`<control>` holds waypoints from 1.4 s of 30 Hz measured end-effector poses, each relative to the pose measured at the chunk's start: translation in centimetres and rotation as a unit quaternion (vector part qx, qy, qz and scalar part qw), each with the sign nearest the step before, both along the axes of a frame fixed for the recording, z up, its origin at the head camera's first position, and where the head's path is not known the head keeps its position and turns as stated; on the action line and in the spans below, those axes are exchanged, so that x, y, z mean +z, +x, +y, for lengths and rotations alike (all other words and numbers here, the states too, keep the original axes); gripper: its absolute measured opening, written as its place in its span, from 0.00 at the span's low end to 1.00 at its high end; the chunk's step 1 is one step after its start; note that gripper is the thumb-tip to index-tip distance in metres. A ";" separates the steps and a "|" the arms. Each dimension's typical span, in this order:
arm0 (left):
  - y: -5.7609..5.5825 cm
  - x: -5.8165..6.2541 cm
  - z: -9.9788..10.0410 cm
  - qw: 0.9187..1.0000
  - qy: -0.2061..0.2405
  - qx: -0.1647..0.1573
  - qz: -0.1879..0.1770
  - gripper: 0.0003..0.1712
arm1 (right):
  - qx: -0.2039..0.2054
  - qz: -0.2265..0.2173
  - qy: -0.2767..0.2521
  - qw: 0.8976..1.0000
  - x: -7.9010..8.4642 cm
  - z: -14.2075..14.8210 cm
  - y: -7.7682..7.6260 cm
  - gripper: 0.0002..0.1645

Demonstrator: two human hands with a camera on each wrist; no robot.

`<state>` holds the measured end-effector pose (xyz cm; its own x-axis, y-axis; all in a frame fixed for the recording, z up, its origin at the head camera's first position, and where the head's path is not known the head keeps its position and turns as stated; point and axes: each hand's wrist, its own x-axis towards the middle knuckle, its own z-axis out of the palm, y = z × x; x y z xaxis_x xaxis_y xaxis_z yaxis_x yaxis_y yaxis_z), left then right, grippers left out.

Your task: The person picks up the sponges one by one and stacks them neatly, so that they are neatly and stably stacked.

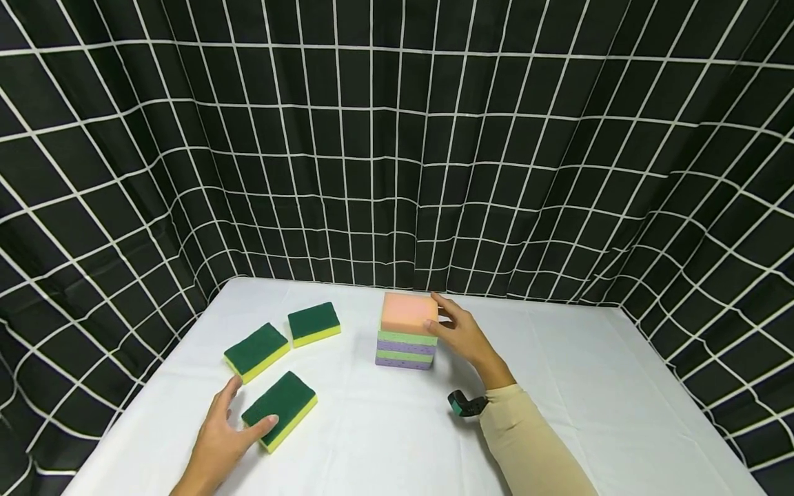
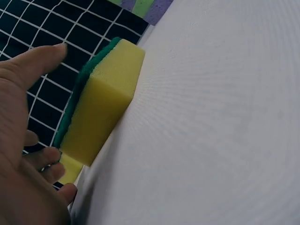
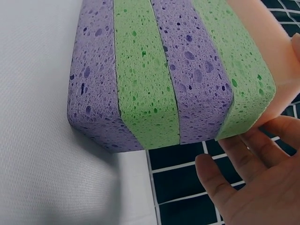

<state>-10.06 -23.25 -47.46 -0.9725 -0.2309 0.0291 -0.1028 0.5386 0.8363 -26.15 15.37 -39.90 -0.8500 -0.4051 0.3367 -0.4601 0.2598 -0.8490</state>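
Observation:
A stack of sponges stands upright in the middle of the table, purple sponges (image 3: 93, 70) and green sponges (image 3: 143, 75) alternating. On top lies a plain orange sponge (image 1: 409, 312). My right hand (image 1: 465, 337) pinches the orange sponge at its right end, thumb at the near corner and fingers at the far one. Over a green-and-yellow scouring sponge (image 1: 282, 406) at the front left, my left hand (image 1: 217, 437) is spread with its thumb above the green face. In the left wrist view that sponge (image 2: 101, 108) lies flat on the table, the fingers beside its end.
Two more green-and-yellow scouring sponges lie flat behind the left hand, one at the left (image 1: 257, 350) and one farther back (image 1: 314, 322). A white cloth covers the table (image 1: 595, 386). Black curtain with a white grid (image 1: 397, 158) hangs around its back and sides.

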 end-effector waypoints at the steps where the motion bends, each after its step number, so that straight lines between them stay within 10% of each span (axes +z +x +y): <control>1: -0.1 -0.1 -0.1 1.000 -0.005 -0.011 -0.016 0.67 | -0.001 0.001 0.001 1.000 0.0 0.0 0.0 0.38; 12: 0.2 -0.4 0.1 0.991 -0.103 -0.075 -0.033 0.64 | -0.020 -0.004 0.014 1.000 -0.1 -0.2 0.0 0.38; 23: 0.1 0.5 0.0 0.991 -0.123 -0.054 -0.005 0.58 | -0.033 0.004 0.004 0.999 -3.1 0.4 -2.1 0.39; 42: -5.4 8.2 1.8 0.973 -0.098 -0.068 0.198 0.49 | -0.003 -0.008 0.003 1.000 0.8 -0.1 0.4 0.40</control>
<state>-15.42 -21.44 -39.30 -0.8969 -0.0534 0.4391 0.2901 0.6782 0.6752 -25.76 15.29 -39.11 -0.8575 -0.4015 0.3216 -0.4455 0.2670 -0.8546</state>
